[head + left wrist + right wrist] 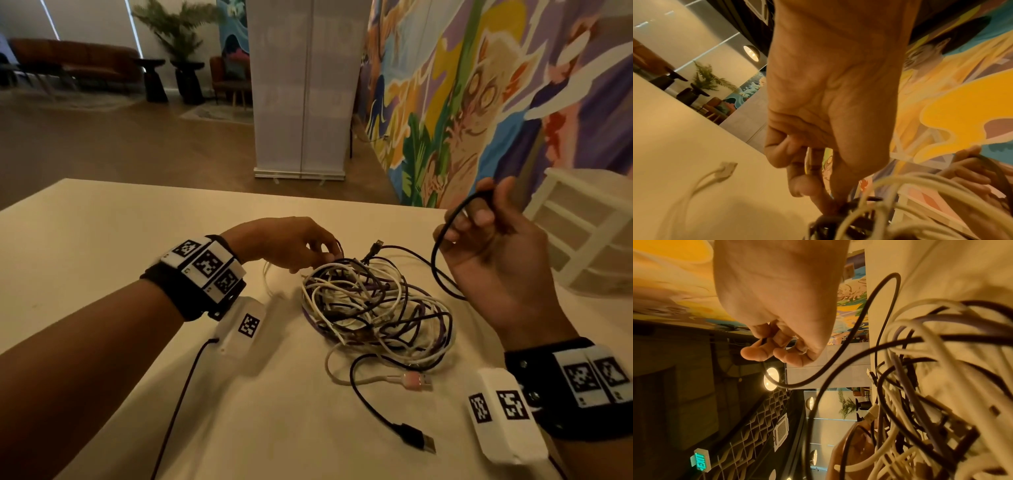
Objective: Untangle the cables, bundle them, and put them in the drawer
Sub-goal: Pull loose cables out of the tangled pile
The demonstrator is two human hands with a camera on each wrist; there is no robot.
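A tangle of white, black and purple cables lies in the middle of the white table. My left hand reaches down onto its far left edge and pinches dark strands between thumb and fingertips. My right hand is raised to the right of the pile, palm toward me, gripping a loop of black cable that runs down into the tangle; the same black cable shows in the right wrist view. A black USB plug and a pink-tipped plug lie loose near me.
A white plastic drawer unit stands at the table's right edge, its drawers closed. A white connector end lies on the table left of the pile. Beyond the table stand a white banner and a painted wall.
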